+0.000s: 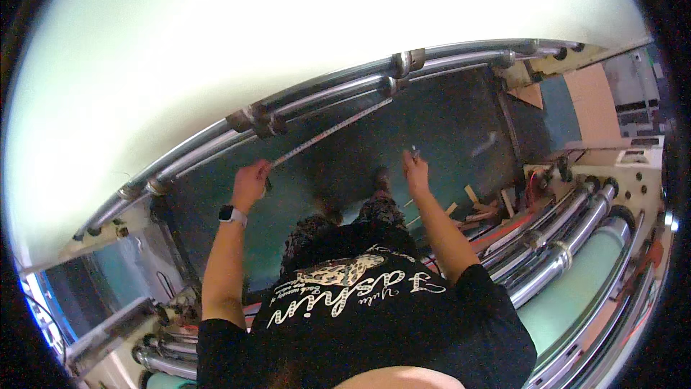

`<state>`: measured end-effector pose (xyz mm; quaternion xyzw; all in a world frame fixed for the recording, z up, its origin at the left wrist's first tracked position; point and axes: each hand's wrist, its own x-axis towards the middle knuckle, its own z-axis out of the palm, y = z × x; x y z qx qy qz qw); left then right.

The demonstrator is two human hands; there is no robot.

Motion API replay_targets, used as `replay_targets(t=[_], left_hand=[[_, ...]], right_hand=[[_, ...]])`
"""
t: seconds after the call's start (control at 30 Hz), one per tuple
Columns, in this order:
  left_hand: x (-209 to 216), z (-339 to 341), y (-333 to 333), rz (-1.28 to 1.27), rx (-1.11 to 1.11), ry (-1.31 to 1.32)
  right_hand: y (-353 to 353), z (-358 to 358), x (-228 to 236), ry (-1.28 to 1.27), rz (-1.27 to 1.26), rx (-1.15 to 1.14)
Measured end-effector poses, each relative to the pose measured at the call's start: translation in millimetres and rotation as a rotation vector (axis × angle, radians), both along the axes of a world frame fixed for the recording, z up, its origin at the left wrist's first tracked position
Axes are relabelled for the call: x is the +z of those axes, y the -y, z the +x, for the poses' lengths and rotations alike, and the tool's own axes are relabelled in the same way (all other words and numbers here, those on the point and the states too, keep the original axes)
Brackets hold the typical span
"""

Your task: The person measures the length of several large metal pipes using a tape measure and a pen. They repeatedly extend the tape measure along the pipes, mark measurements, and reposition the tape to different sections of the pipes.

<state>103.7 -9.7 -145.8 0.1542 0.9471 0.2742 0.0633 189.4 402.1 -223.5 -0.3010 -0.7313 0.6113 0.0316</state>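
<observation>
My left hand (pixel 250 182), with a watch on its wrist, is closed on a tape measure. Its pale blade (pixel 332 130) stretches up and to the right, toward a dark collar (pixel 393 87) on the lower steel shaft (pixel 331 95); whether the tip touches the collar I cannot tell. The tape's case is mostly hidden by my fingers. To the right, my right hand (pixel 417 173) is closed around a small tool of which only a short metallic end shows above the fingers. That hand is apart from the shafts, over the dark floor.
A large white machine surface (pixel 324 15) fills the far side above the shafts. Another collar (pixel 258 120) sits on them at left. Behind me on the right are shiny rollers (pixel 540 285) and a pale green roller (pixel 576 302). Wood scraps (pixel 484 210) lie near the right-hand machine.
</observation>
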Motion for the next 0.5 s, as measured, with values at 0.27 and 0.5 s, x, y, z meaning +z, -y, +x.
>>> replay_targets(t=[0.27, 0.5], left_hand=[[9.7, -20.3, -32.8, -0.019, 0.069, -0.068], [0.8, -27.9, -27.4, 0.046, 0.061, -0.101]], right_hand=[[-36.8, -126.4, -0.4, -0.402, -0.063, -0.008], [-34.3, -161.2, 7.9, -0.374, 0.115, 0.2]])
